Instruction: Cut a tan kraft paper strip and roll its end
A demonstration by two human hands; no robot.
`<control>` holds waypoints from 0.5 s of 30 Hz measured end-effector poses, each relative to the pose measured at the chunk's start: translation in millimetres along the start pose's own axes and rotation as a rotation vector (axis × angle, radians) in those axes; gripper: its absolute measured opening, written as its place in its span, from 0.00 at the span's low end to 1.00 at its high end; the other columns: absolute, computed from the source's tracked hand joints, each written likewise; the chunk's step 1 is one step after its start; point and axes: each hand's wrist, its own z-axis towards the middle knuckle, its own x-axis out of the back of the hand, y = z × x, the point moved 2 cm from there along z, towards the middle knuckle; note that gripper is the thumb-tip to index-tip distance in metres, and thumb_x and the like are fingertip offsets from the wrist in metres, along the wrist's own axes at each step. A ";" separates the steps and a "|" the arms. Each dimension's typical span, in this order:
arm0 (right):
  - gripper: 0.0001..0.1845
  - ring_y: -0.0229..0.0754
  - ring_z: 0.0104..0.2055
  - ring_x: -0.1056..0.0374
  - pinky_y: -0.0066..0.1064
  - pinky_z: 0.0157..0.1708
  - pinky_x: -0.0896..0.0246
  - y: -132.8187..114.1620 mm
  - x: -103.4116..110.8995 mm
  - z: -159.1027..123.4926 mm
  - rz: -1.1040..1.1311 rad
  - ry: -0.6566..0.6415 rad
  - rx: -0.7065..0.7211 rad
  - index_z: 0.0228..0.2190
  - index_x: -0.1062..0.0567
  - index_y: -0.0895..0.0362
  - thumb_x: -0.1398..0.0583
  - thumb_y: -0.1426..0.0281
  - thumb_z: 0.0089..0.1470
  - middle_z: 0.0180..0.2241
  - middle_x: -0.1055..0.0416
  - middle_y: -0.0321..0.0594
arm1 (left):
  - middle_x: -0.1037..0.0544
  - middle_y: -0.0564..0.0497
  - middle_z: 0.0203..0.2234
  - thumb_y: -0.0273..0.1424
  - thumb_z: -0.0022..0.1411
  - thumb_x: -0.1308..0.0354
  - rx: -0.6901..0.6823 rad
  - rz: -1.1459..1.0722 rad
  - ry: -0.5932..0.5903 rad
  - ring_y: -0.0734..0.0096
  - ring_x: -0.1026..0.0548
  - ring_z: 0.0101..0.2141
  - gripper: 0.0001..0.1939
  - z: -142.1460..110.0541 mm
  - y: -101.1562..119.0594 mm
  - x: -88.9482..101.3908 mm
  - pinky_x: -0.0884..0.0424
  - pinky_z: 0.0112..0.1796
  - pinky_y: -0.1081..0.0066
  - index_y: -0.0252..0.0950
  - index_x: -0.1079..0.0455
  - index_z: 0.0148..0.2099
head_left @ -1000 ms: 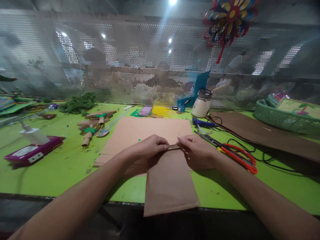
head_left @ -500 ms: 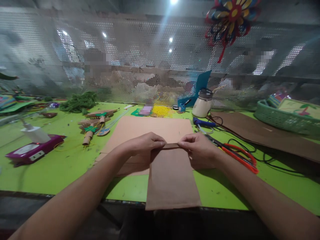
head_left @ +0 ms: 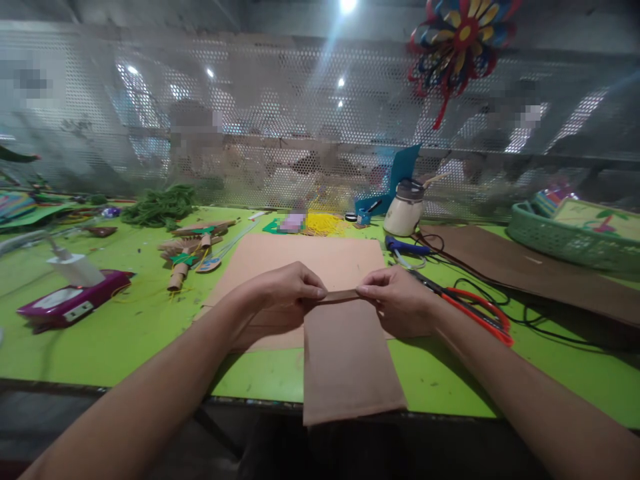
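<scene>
A long strip of brown paper (head_left: 347, 353) lies toward me and hangs a little over the table's near edge. Its far end is folded or rolled into a narrow band. My left hand (head_left: 283, 293) pinches the left end of that band, and my right hand (head_left: 395, 297) pinches the right end. Both hands rest over a larger sheet of tan cardboard (head_left: 300, 260) on the lime-green table (head_left: 115, 333).
Red-handled scissors (head_left: 475, 310) and a black cable lie right of my right hand. A white jar (head_left: 405, 208), blue-handled tool (head_left: 405, 247), dark brown sheet (head_left: 525, 270) and green basket (head_left: 560, 240) stand further right. A purple device (head_left: 70, 303) and paper craft pieces (head_left: 187, 250) sit left. Perforated screen behind.
My hands have spread slightly apart along the folded band, and the strip's near end has drawn a little farther onto the table.
</scene>
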 end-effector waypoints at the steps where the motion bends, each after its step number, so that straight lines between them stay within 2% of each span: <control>1: 0.15 0.29 0.16 0.50 0.25 0.17 0.59 0.4 0.2 0.3 0.011 -0.001 0.004 0.21 0.30 0.60 0.34 0.61 0.40 0.13 0.44 0.28 | 0.32 0.54 0.17 0.36 0.54 0.45 0.002 0.002 0.007 0.79 0.41 0.20 0.15 0.0 0.1 0.1 0.45 0.23 0.77 0.27 0.26 0.32; 8: 0.16 0.31 0.18 0.47 0.26 0.18 0.55 4.6 3.6 4.1 -0.015 -0.036 0.000 0.24 0.29 0.60 0.34 0.60 0.39 0.16 0.40 0.31 | 0.31 0.54 0.19 0.35 0.54 0.45 0.003 0.023 0.024 0.79 0.39 0.20 0.14 -0.2 0.1 -0.5 0.44 0.23 0.77 0.28 0.25 0.34; 15: 0.15 0.31 0.17 0.46 0.26 0.18 0.56 4.5 2.5 3.4 -0.020 0.007 0.031 0.23 0.29 0.60 0.35 0.61 0.41 0.16 0.39 0.31 | 0.28 0.52 0.20 0.33 0.56 0.48 -0.080 0.195 0.057 0.78 0.35 0.21 0.14 1.1 0.2 0.8 0.42 0.24 0.78 0.30 0.25 0.36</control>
